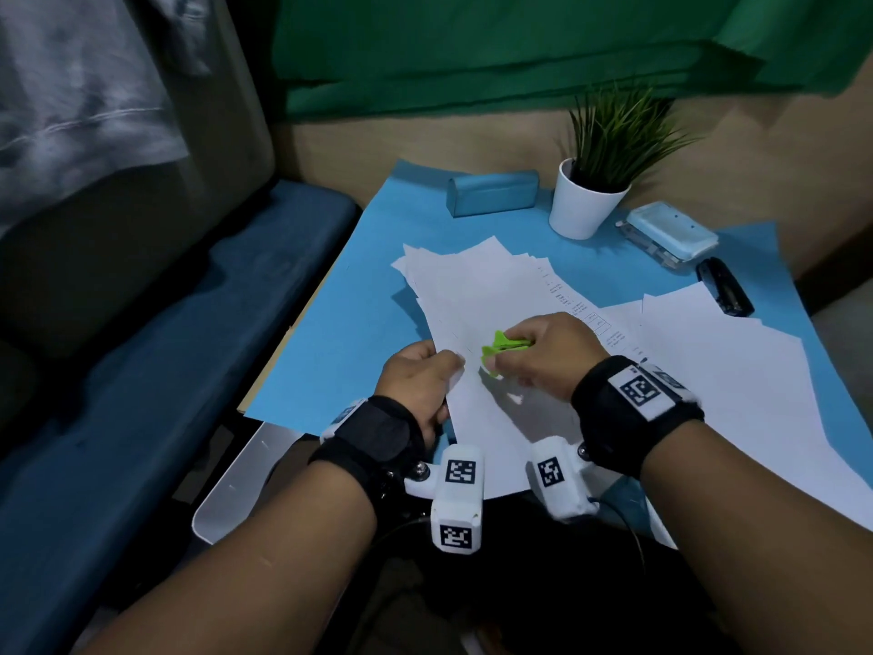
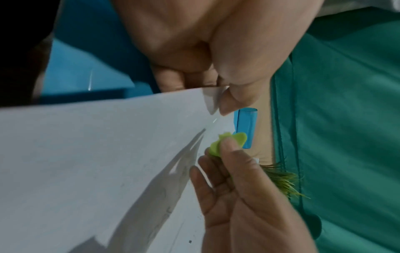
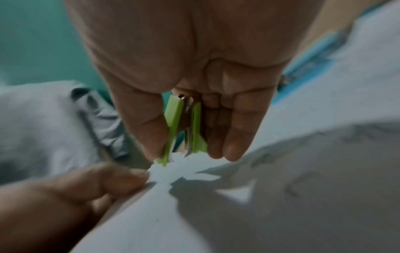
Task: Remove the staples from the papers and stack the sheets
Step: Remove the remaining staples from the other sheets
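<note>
Left hand (image 1: 415, 380) pinches the stapled papers (image 1: 477, 408) at their corner; right hand (image 1: 543, 352) squeezes a green staple remover (image 1: 503, 349) there. The staple looks blurred; a misaligned pull could tear the corner.

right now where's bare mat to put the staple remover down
Bare blue mat shows left of the paper pile, up to the blue case. A smaller patch lies between pile and white pot. The right side is crowded: loose sheets, black stapler, both hands working.
</note>
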Demonstrator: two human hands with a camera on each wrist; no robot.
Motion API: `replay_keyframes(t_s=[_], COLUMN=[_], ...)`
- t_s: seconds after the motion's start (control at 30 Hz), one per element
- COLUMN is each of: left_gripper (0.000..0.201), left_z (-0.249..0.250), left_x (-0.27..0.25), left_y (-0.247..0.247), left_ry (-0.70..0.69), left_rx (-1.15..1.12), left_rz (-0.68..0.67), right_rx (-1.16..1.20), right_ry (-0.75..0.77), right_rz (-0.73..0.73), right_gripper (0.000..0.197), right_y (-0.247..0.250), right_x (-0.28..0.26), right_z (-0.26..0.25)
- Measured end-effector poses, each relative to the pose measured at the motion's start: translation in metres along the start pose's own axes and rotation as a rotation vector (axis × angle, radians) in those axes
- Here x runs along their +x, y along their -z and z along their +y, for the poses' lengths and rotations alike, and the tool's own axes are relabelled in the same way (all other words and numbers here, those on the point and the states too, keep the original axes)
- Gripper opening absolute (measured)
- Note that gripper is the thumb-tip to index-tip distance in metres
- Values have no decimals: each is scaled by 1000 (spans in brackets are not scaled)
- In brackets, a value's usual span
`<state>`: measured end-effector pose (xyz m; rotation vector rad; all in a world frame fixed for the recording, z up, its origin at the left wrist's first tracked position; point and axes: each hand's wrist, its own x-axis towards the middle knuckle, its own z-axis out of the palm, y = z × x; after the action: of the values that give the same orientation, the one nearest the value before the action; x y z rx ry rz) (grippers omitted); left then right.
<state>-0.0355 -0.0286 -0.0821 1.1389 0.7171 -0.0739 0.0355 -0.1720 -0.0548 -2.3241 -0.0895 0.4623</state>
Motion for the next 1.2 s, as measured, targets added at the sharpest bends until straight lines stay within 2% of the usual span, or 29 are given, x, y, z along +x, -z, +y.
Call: replay_keyframes(t_s=[0.1,0.23,0.43,0.6,0.77,0.87,0.93,1.0,1.1,1.2], left_gripper=[14,21,29,37,37,36,34,33,36,34], left_z=[0,-1,-4,-5,-13,-17,-17,-15,-13,-12], left_x=[3,-1,-4,-5,-1,0,-1,-2,-1,2], left_y=[-1,0,1,0,3,2,3,3,2,2], left_ry=[-14,-20,-82,-123,-153,-171,-165,-128,-46,12], left_rx=[10,-58,-102,-91,-48,-37,-39,-46,-69,-53], left_rz=[0,-28,-82,-115,-100,-70,-66,-62,-20,50], right_rx=[-330,-433,-494,-523,-528,-498,-436,-261,297,670], right_ry=[178,273,274,235,173,149,120,67,-95,-239], right_rz=[35,34,45,66,40,21,1,-39,-116,-168], right_gripper=[42,41,44,36,32,37,37,28,15,16], right_y=[-2,-7,-9,-11,-15,-15,-14,-13,-13,-12], right_x=[-5,-8,-14,-20,-19,-19,-16,-12,-11,-12], right_z=[-15,-22,-29,-34,-37,-38,-34,-27,-16,-4])
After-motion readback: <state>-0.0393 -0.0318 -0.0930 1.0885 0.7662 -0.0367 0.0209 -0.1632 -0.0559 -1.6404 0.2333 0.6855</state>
